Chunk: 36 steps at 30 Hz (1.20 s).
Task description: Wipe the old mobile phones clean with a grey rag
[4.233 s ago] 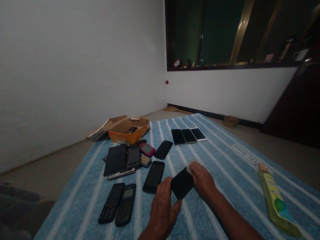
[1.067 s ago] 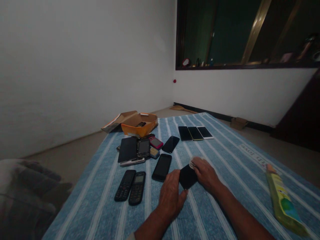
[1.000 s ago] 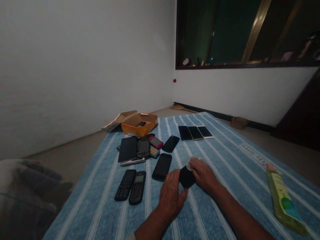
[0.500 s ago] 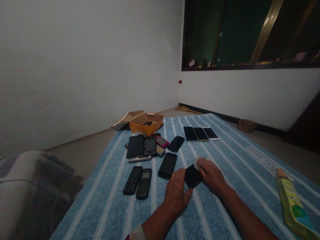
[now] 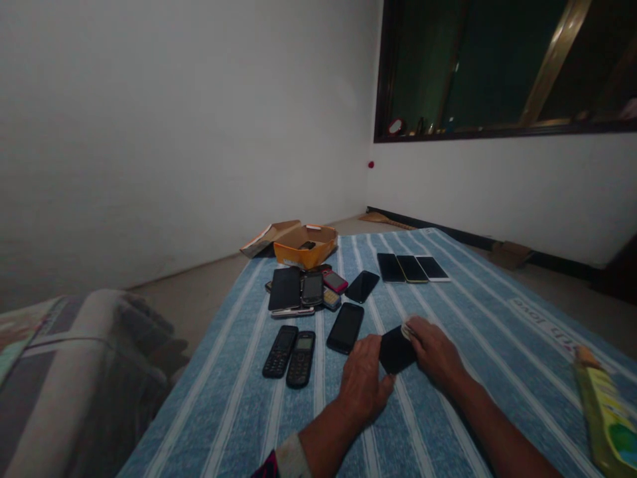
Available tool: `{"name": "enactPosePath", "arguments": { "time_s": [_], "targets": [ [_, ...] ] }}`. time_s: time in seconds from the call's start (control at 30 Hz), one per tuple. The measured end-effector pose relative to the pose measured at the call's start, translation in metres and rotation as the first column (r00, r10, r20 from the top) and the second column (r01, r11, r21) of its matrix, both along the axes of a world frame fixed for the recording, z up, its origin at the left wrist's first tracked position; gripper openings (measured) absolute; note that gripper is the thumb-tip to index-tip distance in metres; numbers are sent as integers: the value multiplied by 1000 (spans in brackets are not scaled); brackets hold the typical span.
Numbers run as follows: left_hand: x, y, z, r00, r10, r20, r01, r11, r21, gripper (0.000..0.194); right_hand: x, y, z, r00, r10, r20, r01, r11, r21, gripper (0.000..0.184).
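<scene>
My left hand (image 5: 362, 378) is closed on the left side of a black smartphone (image 5: 397, 352), thumb at its near edge. At the phone's far right corner, my right hand (image 5: 436, 348) presses a small folded white cloth (image 5: 407, 330), partly hidden by the fingers. Another dark touchscreen phone (image 5: 346, 328) lies just beyond my left hand. Two black keypad phones, one (image 5: 280, 352) beside the other (image 5: 301, 359), rest to the left. Farther off lies a black phone (image 5: 362, 287) at a slant.
A pile of phones and a dark flat device (image 5: 285, 289) lies before an opened orange cardboard box (image 5: 304, 253). Three flat phones (image 5: 412, 269) sit side by side at the back. A yellow-green bottle (image 5: 604, 411) lies at right on the blue striped cloth (image 5: 239, 392).
The whole view has shifted, so everything appears farther right. Both hands stay on the phone, and the white cloth remains near its far right corner.
</scene>
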State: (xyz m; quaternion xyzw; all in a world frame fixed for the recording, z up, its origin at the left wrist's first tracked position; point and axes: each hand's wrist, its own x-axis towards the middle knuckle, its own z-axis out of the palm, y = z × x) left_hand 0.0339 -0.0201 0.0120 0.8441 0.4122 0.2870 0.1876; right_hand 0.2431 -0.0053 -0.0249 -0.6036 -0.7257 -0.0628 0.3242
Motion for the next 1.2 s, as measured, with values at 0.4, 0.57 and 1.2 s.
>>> {"name": "enactPosePath", "arguments": {
  "time_s": [0.4,0.57,1.2],
  "targets": [
    [0,-1,1,1000,-11,29,11,1000,-6,46,-11,0,6,995,100,-17,-100,995,-12,33],
    [-1,-1,0,1000,-14,21,14,1000,-3,46,3,2,6,999,17,-40,-17,1000,-3,29],
    [-3,0,-32,988,-29,150,18,997,77,72,-55,-17,-1,936,351,-20,-351,936,5,50]
  ]
}}
